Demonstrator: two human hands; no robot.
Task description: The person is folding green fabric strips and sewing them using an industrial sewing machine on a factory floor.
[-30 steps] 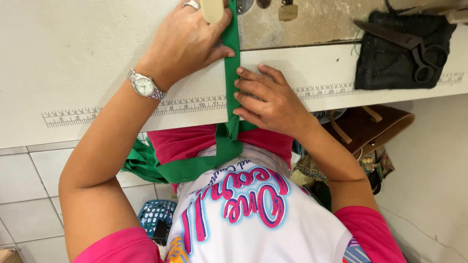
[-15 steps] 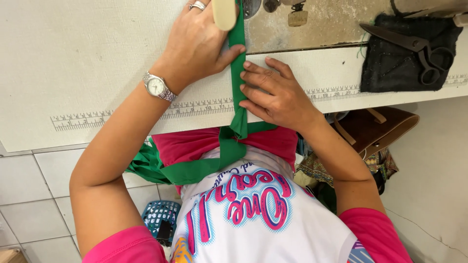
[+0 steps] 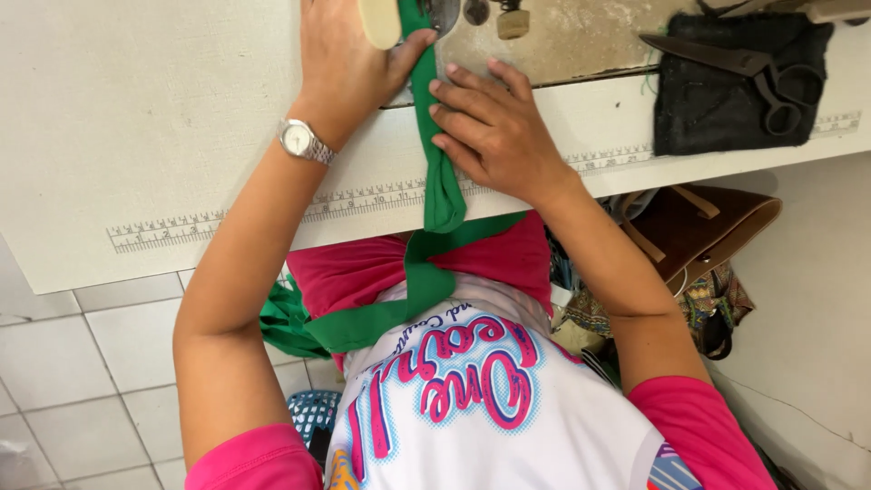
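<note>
Head view: a green strip point(image 3: 442, 177) runs from the person's lap over the desk's near edge up to the machine at the far edge. Left hand point(image 3: 349, 68) lies flat, thumb pressing the strip's left side; right hand point(image 3: 494, 132) lies flat with spread fingers pinning its right side; neither grasps anything. A watch point(image 3: 298, 141) sits on the left wrist. Scissors point(image 3: 739, 68) rest on a dark cloth point(image 3: 726, 113) at the far right corner. Uneven pressure could skew the strip, and fingertips lie near the needle area.
</note>
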